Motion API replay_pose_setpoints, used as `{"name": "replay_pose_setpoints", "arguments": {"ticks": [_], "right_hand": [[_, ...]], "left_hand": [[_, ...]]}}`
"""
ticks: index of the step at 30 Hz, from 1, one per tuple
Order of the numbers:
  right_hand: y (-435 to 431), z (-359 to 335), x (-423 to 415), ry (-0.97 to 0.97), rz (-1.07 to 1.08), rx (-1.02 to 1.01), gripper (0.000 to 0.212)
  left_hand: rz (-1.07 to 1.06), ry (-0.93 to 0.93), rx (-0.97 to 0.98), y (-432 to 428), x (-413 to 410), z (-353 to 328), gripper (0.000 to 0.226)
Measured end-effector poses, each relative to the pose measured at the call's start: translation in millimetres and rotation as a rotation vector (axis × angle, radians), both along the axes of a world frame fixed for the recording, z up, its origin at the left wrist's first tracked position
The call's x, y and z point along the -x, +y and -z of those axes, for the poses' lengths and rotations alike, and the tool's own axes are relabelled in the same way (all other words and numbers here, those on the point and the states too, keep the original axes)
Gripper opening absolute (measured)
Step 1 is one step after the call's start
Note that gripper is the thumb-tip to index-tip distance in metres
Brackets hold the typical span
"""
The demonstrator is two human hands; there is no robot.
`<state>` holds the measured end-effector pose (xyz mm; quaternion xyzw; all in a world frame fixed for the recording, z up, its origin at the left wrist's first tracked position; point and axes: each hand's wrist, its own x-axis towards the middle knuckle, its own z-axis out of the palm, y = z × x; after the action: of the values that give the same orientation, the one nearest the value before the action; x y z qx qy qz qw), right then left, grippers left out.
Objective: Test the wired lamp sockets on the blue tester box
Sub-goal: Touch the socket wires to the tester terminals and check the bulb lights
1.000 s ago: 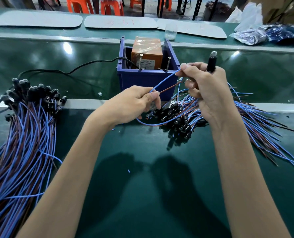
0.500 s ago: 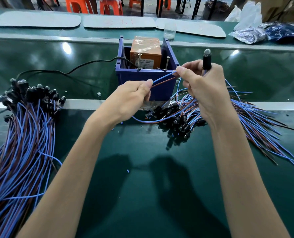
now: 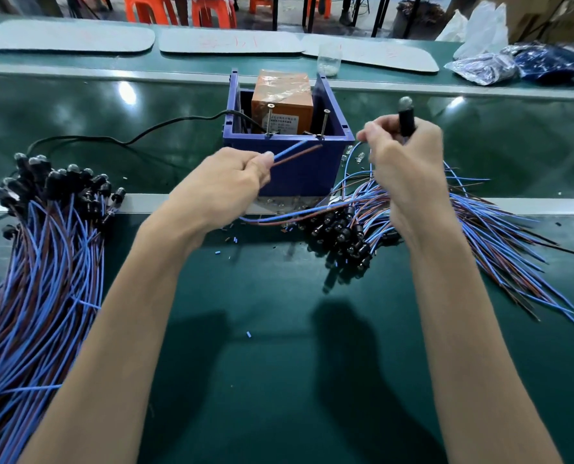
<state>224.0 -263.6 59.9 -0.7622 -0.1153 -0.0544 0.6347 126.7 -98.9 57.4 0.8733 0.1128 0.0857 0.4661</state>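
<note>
The blue tester box [image 3: 299, 169] stands at the middle of the bench with an orange unit [image 3: 284, 95] inside and two upright screws [image 3: 324, 123] on its front rim. My left hand [image 3: 223, 185] pinches the blue and brown wire ends [image 3: 295, 151], which point at the rim just below the right screw. My right hand [image 3: 404, 159] grips a black lamp socket [image 3: 406, 117] upright, its clear bulb on top, to the right of the box.
A large bundle of wired sockets [image 3: 44, 249] lies at the left. Another pile of wired sockets [image 3: 349, 232] lies under my right hand, wires fanning right. A black cable [image 3: 138, 137] runs into the box. A small jar [image 3: 329, 60] and plastic bags [image 3: 513, 65] sit behind.
My hands have drawn apart: the right hand let go of the wire ends and moved right with the socket. The left hand now holds the ends, aimed at the box rim.
</note>
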Motion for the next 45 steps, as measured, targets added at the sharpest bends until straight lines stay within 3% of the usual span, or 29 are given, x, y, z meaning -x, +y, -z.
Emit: {"name": "replay_pose_setpoints", "arguments": {"ticks": [3, 7, 13, 15, 17, 19, 23, 29, 35, 39, 45], "right_hand": [[-5, -3, 1, 0.047, -0.098, -0.12, 0.021], [6, 0, 10, 0.082, -0.243, -0.045, 0.011], [7, -3, 10, 0.189, -0.29, -0.035, 0.062], [6, -3, 9, 0.209, -0.256, -0.062, 0.057], [6, -3, 7, 0.218, -0.22, -0.119, 0.033], [7, -2, 4, 0.225, -0.212, -0.203, 0.022], [8, -2, 6, 0.161, -0.283, -0.351, 0.029], [12, 2, 12, 0.156, -0.212, -0.295, 0.026], [22, 6, 22, 0.225, -0.348, -0.288, 0.027], [28, 7, 27, 0.254, -0.351, -0.249, 0.017], [28, 6, 30, 0.296, -0.337, -0.258, 0.019]], "left_hand": [[-0.05, -0.07, 0.164, 5, 2, -5, 0.043], [-0.112, -0.116, 0.331, 1, -2, -6, 0.04], [-0.105, -0.147, 0.575, -12, -6, -2, 0.033], [-0.123, -0.174, 0.655, -15, -8, -3, 0.033], [-0.127, -0.188, 0.715, -17, -10, -3, 0.032], [-0.117, -0.188, 0.749, -20, -11, -1, 0.03], [-0.126, -0.214, 0.812, -24, -11, -1, 0.028], [-0.146, -0.218, 0.826, -30, -11, 1, 0.024], [-0.158, -0.245, 0.863, -34, -12, 3, 0.009], [-0.188, -0.257, 0.863, -36, -13, 3, 0.015], [-0.203, -0.276, 0.857, -39, -13, 3, 0.015]]}}
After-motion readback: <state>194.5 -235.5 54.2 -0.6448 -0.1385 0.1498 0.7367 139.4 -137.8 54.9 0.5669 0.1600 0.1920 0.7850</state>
